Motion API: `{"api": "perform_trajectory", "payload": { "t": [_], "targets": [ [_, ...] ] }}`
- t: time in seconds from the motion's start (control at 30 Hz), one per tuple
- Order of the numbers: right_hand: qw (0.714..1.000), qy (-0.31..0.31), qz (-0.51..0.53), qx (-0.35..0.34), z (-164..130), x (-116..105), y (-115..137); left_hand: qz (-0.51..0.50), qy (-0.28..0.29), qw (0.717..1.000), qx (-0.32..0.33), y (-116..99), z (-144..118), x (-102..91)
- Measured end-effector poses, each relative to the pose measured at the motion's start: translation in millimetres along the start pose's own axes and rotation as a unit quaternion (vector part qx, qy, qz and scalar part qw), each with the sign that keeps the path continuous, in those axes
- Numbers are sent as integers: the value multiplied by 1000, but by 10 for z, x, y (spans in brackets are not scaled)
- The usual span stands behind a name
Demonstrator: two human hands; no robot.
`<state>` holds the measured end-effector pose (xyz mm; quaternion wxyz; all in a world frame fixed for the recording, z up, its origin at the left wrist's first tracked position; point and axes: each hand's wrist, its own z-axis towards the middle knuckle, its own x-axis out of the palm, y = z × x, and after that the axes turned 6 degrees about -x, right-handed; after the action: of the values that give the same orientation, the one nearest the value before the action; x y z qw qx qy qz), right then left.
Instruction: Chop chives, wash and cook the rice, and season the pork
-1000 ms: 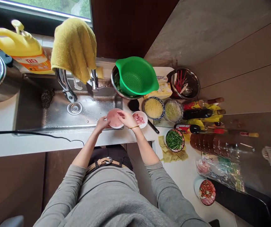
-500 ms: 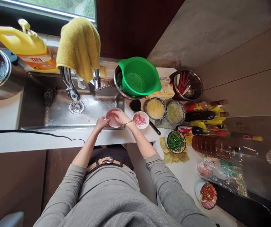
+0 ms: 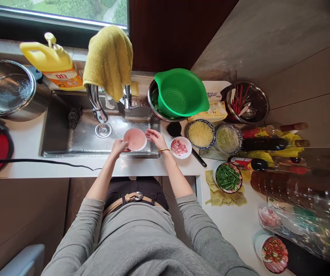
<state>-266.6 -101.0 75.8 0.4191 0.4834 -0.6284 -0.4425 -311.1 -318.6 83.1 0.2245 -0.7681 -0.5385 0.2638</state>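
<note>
The left hand [image 3: 118, 147] grips the rim of a small bowl of pinkish liquid [image 3: 135, 139] over the sink [image 3: 75, 138], mid-frame. The right hand [image 3: 155, 137], which covered the bowl a moment ago, has lifted off and hovers open beside it, so its contents now show. What the liquid is stays unclear. A bowl of diced meat [image 3: 180, 147] sits just right.

The sink [image 3: 75, 138] is sunk in the counter [image 3: 32, 168] below the window. A small bowl [image 3: 135, 139] is held over the sink's right end, between the left hand [image 3: 118, 147] and right hand [image 3: 156, 138]. Right of it on the counter stands a bowl of diced meat [image 3: 180, 147], with a colander [image 3: 180, 94] behind it toward the counter's back edge.
</note>
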Motion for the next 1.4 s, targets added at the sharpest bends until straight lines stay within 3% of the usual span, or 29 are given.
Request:
{"api": "perform_trajectory", "payload": {
  "t": [0.13, 0.33, 0.4, 0.5, 0.6, 0.7, 0.93, 1.1, 1.23, 1.4],
  "targets": [
    [1000, 22, 2, -14, 32, 159, -64, -3, -8, 1000, -6, -7, -7, -82],
    [983, 75, -154, -60, 59, 485, -163, 10, -11, 1000, -1, -4, -27, -152],
    [965, 105, -228, -79, 59, 606, -164, 13, -7, 1000, -9, -17, -42, -163],
    [914, 160, -357, -110, 78, 779, -133, 20, -4, 1000, -21, -45, -69, -167],
    [867, 191, -451, -96, 127, 926, -104, 25, -3, 999, -20, -60, -87, -162],
    [854, 185, -482, -65, 195, 1038, -109, 28, 2, 999, -17, -60, -92, -152],
    [891, 107, -442, -18, 305, 1174, -175, 25, 4, 1000, -14, -40, -87, -124],
    [909, 87, -407, -4, 306, 1164, -151, 19, 8, 1000, -12, -16, -56, -101],
    [943, 59, -326, -32, 247, 996, -72, 14, 11, 1000, -15, -7, -12, -96],
    [978, 4, -199, -62, 49, 603, 62, -2, 18, 1000, -13, -21, 19, -95]
  ]
}}
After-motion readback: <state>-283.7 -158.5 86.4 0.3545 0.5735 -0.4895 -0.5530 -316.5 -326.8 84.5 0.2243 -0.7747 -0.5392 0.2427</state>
